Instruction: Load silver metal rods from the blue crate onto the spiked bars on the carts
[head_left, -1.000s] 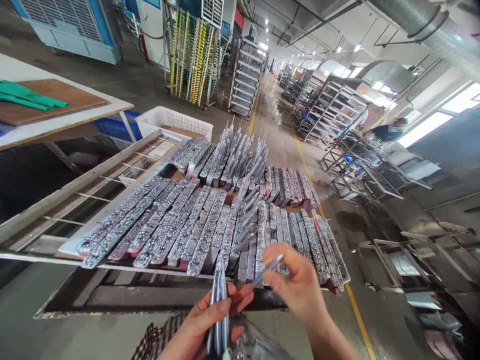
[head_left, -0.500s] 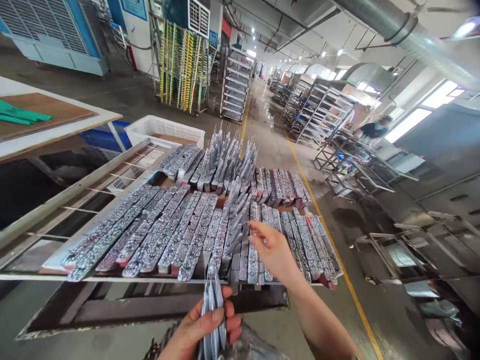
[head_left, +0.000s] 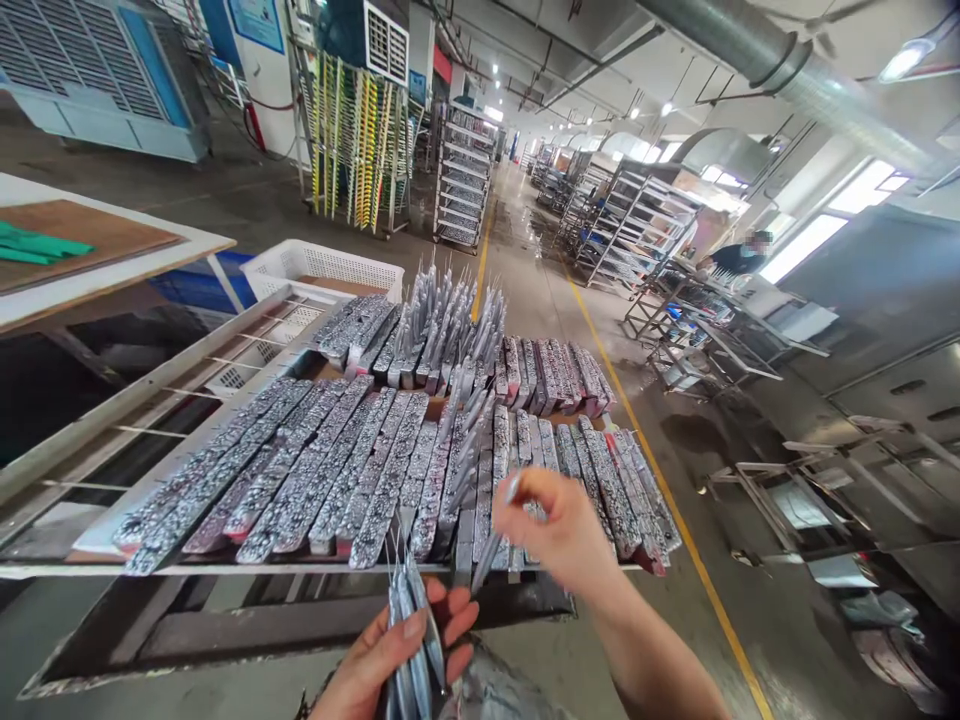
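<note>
My left hand (head_left: 390, 655) is closed around a bunch of thin silvery metal pieces (head_left: 409, 630), held upright at the bottom of the view. My right hand (head_left: 559, 530) pinches one more silvery piece (head_left: 491, 540), which slants down towards the bunch. Both hands hover just in front of a tray rack (head_left: 247, 575) covered with rows of long speckled silver strips (head_left: 337, 470). Several silvery pieces stand upright in the strips at mid rack (head_left: 469, 450) and at the back (head_left: 450, 320).
A white plastic crate (head_left: 322, 265) stands behind the rack. A table with a brown board and green gloves (head_left: 45, 245) is at the left. Wheeled shelf racks (head_left: 637, 225) line the aisle with a yellow floor line (head_left: 675, 520). A person (head_left: 739, 258) works at the far right.
My right hand reached onto the rack half a second ago, then drew back with a silvery piece pinched in it. My left hand kept hold of the bunch.
</note>
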